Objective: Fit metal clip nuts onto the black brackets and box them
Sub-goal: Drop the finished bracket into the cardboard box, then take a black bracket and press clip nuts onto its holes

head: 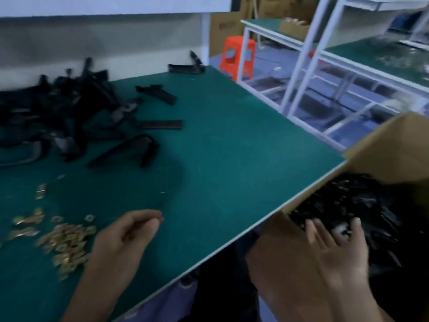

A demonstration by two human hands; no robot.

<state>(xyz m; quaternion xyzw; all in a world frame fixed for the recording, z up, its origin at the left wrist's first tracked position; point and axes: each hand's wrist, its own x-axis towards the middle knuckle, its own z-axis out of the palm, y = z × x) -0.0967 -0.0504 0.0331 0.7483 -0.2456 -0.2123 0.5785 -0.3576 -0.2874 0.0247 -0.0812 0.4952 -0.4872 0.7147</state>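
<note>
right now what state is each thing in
left hand, fingers curled over the table, grip unclear
right hand, open above the boxed brackets
cardboard box, flaps open, partly filled
boxed brackets, heaped inside
bracket pile, loose on the table
clip nuts, scattered loose on the table

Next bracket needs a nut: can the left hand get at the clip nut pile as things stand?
Probably yes. The left hand hangs over the green table just right of the clip nut pile, fingers loosely curled and apparently empty, and nothing lies between them.
</note>
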